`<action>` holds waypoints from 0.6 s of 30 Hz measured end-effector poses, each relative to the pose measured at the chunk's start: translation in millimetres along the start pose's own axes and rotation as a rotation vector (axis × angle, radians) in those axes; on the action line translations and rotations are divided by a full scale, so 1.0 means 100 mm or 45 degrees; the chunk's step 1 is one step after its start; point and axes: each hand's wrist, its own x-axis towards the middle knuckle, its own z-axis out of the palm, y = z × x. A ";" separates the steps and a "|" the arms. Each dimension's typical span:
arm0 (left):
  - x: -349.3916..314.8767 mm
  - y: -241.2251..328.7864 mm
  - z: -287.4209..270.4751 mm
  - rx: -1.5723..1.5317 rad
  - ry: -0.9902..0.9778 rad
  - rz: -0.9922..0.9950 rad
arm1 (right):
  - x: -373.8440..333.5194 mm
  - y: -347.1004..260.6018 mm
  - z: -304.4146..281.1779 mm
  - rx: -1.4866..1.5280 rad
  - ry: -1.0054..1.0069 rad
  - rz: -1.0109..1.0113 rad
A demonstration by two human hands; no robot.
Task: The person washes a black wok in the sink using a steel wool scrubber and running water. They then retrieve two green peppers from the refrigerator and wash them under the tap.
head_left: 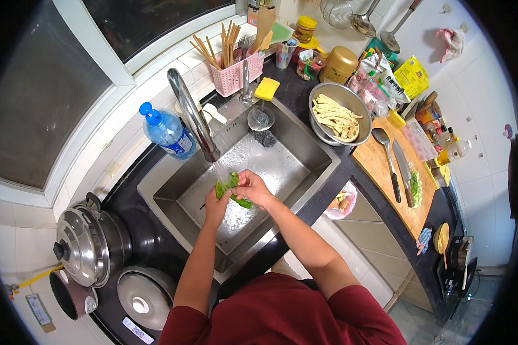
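Observation:
Under the running faucet [197, 118], both my hands hold a bright green, leaf-like vegetable [229, 183] above the steel sink [213, 236]. My left hand [215, 208] is closed on its lower left side. My right hand [255, 190] pinches it from the right, fingertips close to the left ones. Green parts stick out above and below the fingers; whether it is one piece or more I cannot tell. Water runs down onto the vegetable and splashes over the basin floor. A strainer [261, 118] and a dark scouring pad [265, 138] are at the sink's far corner.
Right of the sink are a steel bowl [360, 109] of pale yellow strips and a cutting board [380, 150] with a ladle [388, 161], a knife [403, 169] and chopped greens [415, 187]. A blue soap bottle [170, 133] and lidded pots [83, 247] stand left.

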 end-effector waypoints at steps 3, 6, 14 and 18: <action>-0.02 0.01 0.02 -0.096 0.004 -0.026 | -0.01 -0.02 0.04 0.026 -0.034 -0.043; -0.05 0.07 0.01 -0.104 0.051 -0.035 | -0.01 0.10 0.00 0.228 -0.069 -0.049; 0.08 0.19 -0.09 -0.047 -0.005 0.037 | -0.05 0.08 0.00 0.016 -0.189 0.016; 0.03 0.24 -0.12 -0.039 -0.024 -0.020 | -0.06 0.05 -0.03 -0.161 -0.247 -0.023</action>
